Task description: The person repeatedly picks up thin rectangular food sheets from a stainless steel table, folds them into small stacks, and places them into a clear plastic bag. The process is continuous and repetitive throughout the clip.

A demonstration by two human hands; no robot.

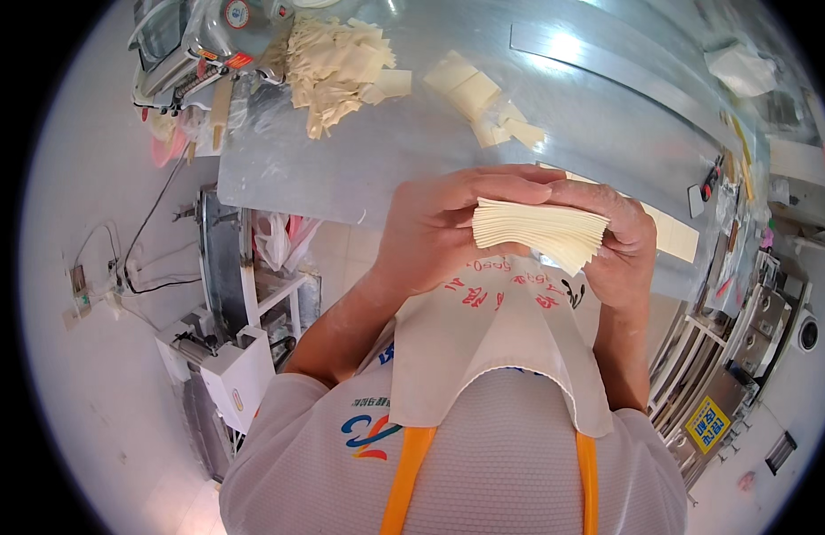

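Observation:
Between both hands is a thick stack of pale yellow dough wrappers (538, 231), its layered edges facing me and bowed in the middle. My left hand (434, 224) grips one end, with fingers over the top and some fingers underneath. At the other end, my right hand (623, 234) is closed around the stack, its fingers meeting the left ones on top. The stack is held up in front of my apron (452, 361), near the front edge of the metal table (285, 170). Partly behind my right hand, a row of flat dough squares (676, 234) lies along that edge.
A heaped pile of dough wrappers (339, 63) lies at the back left of the table. Several loose wrappers (472, 87) are spread near the middle. A machine (178, 60) stands at the far left. White plastic bags (282, 241) hang below the table's left side.

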